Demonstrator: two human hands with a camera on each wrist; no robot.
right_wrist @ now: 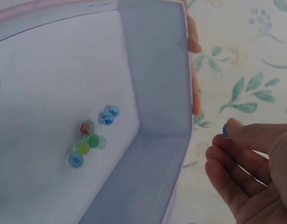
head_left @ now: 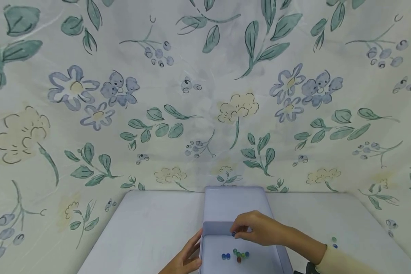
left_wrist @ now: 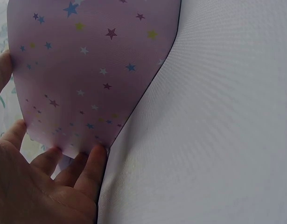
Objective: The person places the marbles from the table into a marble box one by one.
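A pale lavender box point(head_left: 218, 228) stands on the table, with several glass marbles point(head_left: 239, 255) on its floor. Over the back part of the box, my right hand point(head_left: 257, 228) pinches a blue marble point(right_wrist: 225, 129) between thumb and index finger; the other fingers are loosely bent. My left hand point(head_left: 185, 257) rests against the outside of the box's left wall. In the left wrist view, its fingertips are spread along the lower edge of the star-printed pink wall point(left_wrist: 94, 60).
Behind the box, its lid point(head_left: 236, 203) lies folded back. A green marble point(head_left: 334, 239) and a blue marble point(head_left: 335, 246) are on the white table point(head_left: 157, 228) beyond my right forearm. A flower-patterned cloth point(head_left: 205, 114) rises behind the table.
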